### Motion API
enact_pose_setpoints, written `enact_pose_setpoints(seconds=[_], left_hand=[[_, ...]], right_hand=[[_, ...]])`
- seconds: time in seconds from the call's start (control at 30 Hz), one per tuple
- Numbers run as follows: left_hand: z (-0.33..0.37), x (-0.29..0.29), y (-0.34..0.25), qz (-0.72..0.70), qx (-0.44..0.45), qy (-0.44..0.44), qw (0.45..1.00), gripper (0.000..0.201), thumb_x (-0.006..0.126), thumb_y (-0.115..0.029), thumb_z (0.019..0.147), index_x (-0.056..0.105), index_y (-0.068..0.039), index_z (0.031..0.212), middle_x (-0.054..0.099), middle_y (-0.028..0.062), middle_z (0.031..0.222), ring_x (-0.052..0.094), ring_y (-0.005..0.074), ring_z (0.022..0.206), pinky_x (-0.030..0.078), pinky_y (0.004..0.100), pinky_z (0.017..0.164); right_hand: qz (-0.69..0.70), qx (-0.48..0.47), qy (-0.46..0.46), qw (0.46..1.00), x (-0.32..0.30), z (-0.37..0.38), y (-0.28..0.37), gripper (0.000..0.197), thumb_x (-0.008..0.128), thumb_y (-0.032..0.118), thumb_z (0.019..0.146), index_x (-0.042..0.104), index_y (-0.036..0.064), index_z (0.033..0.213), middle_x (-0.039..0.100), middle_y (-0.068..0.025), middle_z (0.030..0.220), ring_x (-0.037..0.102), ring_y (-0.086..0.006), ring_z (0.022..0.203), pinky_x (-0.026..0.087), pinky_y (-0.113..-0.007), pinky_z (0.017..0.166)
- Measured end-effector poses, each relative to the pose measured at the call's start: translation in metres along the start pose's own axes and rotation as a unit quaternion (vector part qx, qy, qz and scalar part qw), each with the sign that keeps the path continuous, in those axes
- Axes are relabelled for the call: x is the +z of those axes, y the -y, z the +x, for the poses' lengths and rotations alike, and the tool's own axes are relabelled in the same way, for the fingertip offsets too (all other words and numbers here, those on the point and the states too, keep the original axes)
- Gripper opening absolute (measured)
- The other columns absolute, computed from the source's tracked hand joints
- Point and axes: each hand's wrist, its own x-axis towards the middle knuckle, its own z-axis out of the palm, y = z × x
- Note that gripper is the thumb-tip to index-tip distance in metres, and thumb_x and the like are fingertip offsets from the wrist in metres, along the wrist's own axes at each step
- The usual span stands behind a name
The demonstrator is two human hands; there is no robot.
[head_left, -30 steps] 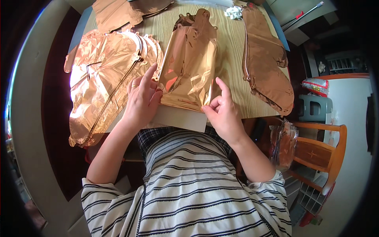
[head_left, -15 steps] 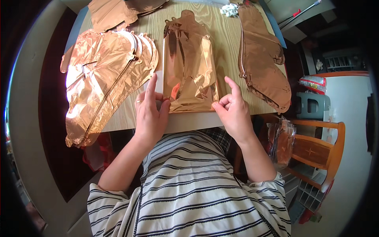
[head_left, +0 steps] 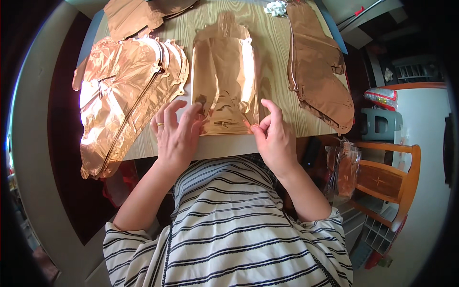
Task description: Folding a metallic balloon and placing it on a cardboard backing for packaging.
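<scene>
A flat, shiny rose-gold foil balloon (head_left: 224,71), folded to a long shape, lies on the table directly before me, its near end by the table's front edge. My left hand (head_left: 176,129) holds its near left corner, fingers bent over the foil's edge; the exact grip is partly hidden. At the near right corner, my right hand (head_left: 276,138) pinches the foil between thumb and fingers. To the left lies a stack of similar foil balloons (head_left: 119,91), crinkled, with small tabs along one curved edge. Another flat pile of copper-coloured foil balloons (head_left: 315,71) lies on the right.
More copper foil pieces (head_left: 126,16) lie at the table's far left. A crumpled white wad (head_left: 275,8) sits near the far edge of the wooden table (head_left: 275,71). A wooden chair (head_left: 382,179) stands to the right, with a clear bag of copper foil (head_left: 345,167) beside it.
The middle foil has shifted slightly left and its creases have changed. My left index finger, stretched out before, is now bent. My right hand has moved a little left, still pinching.
</scene>
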Motion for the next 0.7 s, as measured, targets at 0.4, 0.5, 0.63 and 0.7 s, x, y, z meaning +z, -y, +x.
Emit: enact_pose_setpoints(seconds=[0.4,0.5,0.63,0.7], left_hand=[[0.009,-0.002,0.021,-0.079,0.108,0.063,0.989,0.021,0.075,-0.013,0.082,0.072,-0.015,0.103,0.066,0.002,0.11,0.061,0.0263,0.115,0.035,0.0517,0.105],[0.014,-0.012,0.014,-0.045,0.107,0.085,0.99,0.02,0.076,-0.019,0.084,0.074,-0.015,0.103,0.068,0.0014,0.109,0.063,0.0251,0.115,0.032,0.0537,0.111],[0.016,-0.012,-0.009,0.032,0.083,0.057,0.994,0.027,0.077,-0.04,0.084,0.074,-0.013,0.09,0.068,0.003,0.101,0.065,0.0256,0.11,0.022,0.0571,0.119],[0.026,-0.006,-0.029,0.112,0.072,0.067,0.989,0.038,0.076,-0.05,0.083,0.072,-0.013,0.082,0.067,0.0043,0.097,0.066,0.0258,0.104,0.017,0.0579,0.121]], right_hand=[[-0.13,-0.118,-0.066,0.982,-0.004,-0.006,-0.009,0.031,0.081,0.015,0.078,0.076,0.0178,0.108,0.053,-0.0024,0.085,0.053,-0.0248,0.077,0.041,-0.041,0.072],[-0.137,-0.124,-0.076,0.98,-0.003,-0.007,-0.011,0.033,0.082,0.016,0.077,0.076,0.0199,0.109,0.052,-0.0021,0.086,0.052,-0.0247,0.078,0.04,-0.041,0.073],[-0.141,-0.121,-0.069,0.98,-0.004,-0.007,-0.011,0.034,0.082,0.015,0.077,0.076,0.0208,0.11,0.052,-0.0025,0.088,0.052,-0.0249,0.08,0.041,-0.041,0.074],[-0.143,-0.118,-0.068,0.98,-0.004,-0.007,-0.011,0.034,0.082,0.015,0.077,0.077,0.0209,0.11,0.052,-0.0027,0.089,0.053,-0.0251,0.081,0.041,-0.041,0.075]])
